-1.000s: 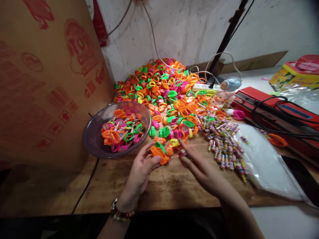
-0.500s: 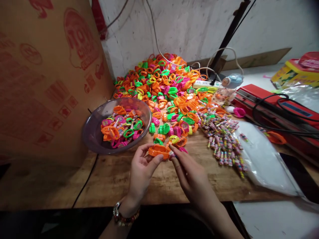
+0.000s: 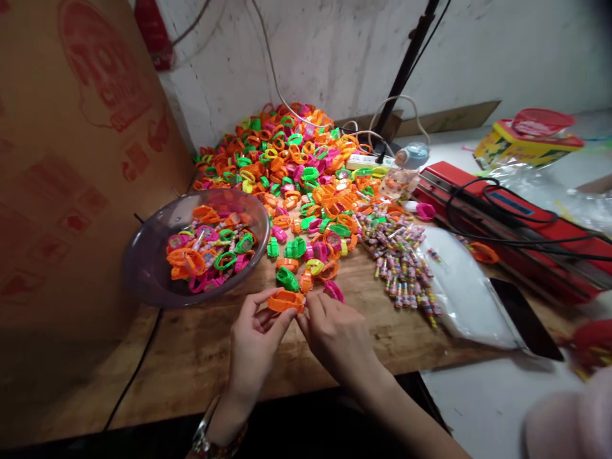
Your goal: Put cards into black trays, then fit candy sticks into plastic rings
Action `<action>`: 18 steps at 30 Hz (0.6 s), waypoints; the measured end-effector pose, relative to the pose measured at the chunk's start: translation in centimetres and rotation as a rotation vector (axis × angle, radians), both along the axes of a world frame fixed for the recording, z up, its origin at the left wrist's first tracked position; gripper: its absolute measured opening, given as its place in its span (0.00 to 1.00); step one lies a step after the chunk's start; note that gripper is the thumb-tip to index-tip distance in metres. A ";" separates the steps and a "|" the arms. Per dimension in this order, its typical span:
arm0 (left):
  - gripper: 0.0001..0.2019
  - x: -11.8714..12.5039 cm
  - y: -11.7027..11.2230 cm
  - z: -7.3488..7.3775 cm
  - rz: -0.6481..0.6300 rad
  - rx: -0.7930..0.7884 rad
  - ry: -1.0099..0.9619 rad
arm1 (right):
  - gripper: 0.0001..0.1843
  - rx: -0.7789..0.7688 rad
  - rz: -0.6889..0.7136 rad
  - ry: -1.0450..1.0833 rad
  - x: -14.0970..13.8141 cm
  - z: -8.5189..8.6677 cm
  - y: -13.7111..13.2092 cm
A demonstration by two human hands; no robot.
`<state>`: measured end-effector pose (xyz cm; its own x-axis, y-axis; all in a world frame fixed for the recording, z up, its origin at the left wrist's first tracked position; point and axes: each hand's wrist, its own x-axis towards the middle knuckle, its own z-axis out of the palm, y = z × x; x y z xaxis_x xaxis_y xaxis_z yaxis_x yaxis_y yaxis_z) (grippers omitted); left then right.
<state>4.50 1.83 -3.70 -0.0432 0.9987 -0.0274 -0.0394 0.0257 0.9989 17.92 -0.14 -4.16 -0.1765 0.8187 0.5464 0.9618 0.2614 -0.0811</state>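
An orange plastic toy watch (image 3: 284, 300) is held just above the near part of the table. My left hand (image 3: 255, 335) pinches its band between thumb and fingers. At the watch's right end, the fingers of my right hand (image 3: 340, 328) are closed on it, and they hide that end. Beyond my hands lie loose toy watches, among them a green one (image 3: 287, 279) and a pink one (image 3: 333, 291). To the left, a translucent purple basin (image 3: 143, 274) holds more toy watches mixed with small wrapped candies.
Behind is a big heap of toy watches (image 3: 287, 153). Wrapped candies (image 3: 401, 268) lie to the right, beside white plastic bags (image 3: 471, 306), a dark phone (image 3: 526, 319) and a red sealing machine (image 3: 516, 217) with black cable. A large carton (image 3: 71, 191) stands left; a power strip (image 3: 368, 162) lies behind.
My view has swung right, so things sit further left. My right hand has turned, back of the hand up, with its fingers closer against the orange watch. My left hand keeps its hold.
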 end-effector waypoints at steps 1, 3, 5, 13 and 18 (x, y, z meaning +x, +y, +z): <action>0.18 -0.1 0.1 -0.2 -0.012 -0.013 0.014 | 0.13 0.002 0.004 0.015 0.0 -0.3 0.0; 0.18 -0.2 0.2 -0.6 -0.029 -0.035 0.042 | 0.12 0.003 -0.007 0.041 0.0 -0.8 0.0; 0.18 -0.1 0.3 -0.9 -0.031 -0.058 0.074 | 0.12 -0.004 -0.037 0.063 -0.1 -1.3 -0.2; 0.18 0.1 0.1 -1.3 -0.011 -0.059 0.108 | 0.13 -0.042 -0.043 0.087 0.0 -1.9 -0.3; 0.19 0.1 0.3 -1.1 0.008 -0.075 0.128 | 0.13 0.007 -0.038 0.066 0.3 -2.3 -0.1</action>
